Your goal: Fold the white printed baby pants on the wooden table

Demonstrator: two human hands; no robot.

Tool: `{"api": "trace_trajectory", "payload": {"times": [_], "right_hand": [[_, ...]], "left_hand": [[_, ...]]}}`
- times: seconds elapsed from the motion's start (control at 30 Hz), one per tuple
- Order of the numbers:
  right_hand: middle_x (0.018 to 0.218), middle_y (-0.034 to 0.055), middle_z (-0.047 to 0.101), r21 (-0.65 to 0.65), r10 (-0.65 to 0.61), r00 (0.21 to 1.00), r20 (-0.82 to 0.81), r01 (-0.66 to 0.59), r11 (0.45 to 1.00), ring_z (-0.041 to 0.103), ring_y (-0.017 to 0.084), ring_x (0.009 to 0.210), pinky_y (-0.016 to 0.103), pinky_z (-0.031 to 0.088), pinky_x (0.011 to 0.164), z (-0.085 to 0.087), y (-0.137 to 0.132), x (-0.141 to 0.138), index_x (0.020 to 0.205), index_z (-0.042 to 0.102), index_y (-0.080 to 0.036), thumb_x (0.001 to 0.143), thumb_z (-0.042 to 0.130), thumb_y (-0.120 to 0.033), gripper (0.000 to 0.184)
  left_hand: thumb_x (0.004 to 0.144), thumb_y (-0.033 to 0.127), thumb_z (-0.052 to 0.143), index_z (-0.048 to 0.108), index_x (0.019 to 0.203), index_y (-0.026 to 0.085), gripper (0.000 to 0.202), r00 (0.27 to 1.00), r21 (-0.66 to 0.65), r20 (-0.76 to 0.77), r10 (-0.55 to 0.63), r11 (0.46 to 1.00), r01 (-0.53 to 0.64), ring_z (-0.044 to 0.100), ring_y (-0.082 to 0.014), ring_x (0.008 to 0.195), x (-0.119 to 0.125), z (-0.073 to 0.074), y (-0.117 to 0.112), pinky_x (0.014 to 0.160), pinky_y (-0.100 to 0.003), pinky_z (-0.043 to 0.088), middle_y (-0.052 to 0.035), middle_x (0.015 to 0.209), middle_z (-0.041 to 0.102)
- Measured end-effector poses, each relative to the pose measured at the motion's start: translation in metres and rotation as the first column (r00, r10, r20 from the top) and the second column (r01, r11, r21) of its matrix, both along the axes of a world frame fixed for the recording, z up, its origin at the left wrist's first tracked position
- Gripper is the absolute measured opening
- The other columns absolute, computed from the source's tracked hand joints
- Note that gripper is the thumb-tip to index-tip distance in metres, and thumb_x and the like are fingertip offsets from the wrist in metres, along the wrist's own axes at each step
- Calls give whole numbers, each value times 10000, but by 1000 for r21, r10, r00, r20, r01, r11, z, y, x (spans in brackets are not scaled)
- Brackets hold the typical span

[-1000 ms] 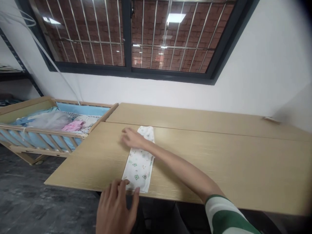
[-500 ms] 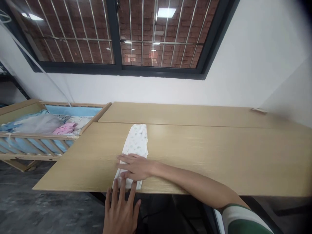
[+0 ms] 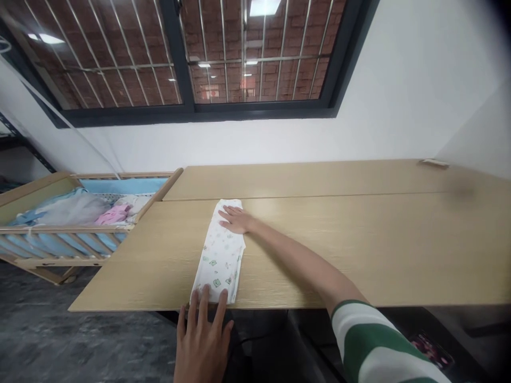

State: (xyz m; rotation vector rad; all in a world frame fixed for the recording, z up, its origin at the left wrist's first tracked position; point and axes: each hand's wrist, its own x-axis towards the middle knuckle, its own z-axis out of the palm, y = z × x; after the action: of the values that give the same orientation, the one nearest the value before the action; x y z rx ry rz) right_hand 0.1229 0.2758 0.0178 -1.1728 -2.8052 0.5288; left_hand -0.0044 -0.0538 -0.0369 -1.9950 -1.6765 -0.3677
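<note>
A folded white cloth garment point(image 3: 221, 252) with small green prints lies lengthwise on the wooden table point(image 3: 319, 239), from near the front edge towards the board seam. My right hand point(image 3: 236, 219) rests on its far end, fingers stretched out and palm down. At the near end, my left hand point(image 3: 204, 330) has its fingers spread, with the fingertips touching the cloth's edge. Neither hand grips anything. The garment's exact kind cannot be told from its folded shape.
A wooden crib point(image 3: 75, 229) with blue lining stands at the table's left, holding a pink cloth point(image 3: 114, 214) and other bedding. A small pale object point(image 3: 434, 163) lies at the far right corner. Behind the table is a wall with a barred window point(image 3: 255, 69).
My right hand has slid away from me along the cloth, from its near part to its far end. My left hand stays at the near edge. The camera view has shifted slightly.
</note>
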Motion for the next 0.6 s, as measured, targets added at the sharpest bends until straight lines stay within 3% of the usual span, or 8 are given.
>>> {"api": "trace_trajectory", "payload": {"times": [0.23,0.6], "right_hand": [[1684,28,94,0,-8,999,-35,8,1000,72,236,1566,388,4,1257,-4,6,0,1619,238,-256,979,241,-710,785],[1685,44,126,21,-14,999,-45,15,1000,72,244,1566,384,8,1255,-9,9,0,1614,262,-239,971,249,-722,804]], "left_hand": [[922,300,600,437,1517,286,617,999,-3,44,-30,1000,30,493,-387,1357,0,3,-2,1005,-504,490,-172,1539,450],[906,279,627,559,1417,292,515,993,18,119,-10,1000,8,495,-353,1346,1,0,1,1041,-502,463,-137,1477,521]]}}
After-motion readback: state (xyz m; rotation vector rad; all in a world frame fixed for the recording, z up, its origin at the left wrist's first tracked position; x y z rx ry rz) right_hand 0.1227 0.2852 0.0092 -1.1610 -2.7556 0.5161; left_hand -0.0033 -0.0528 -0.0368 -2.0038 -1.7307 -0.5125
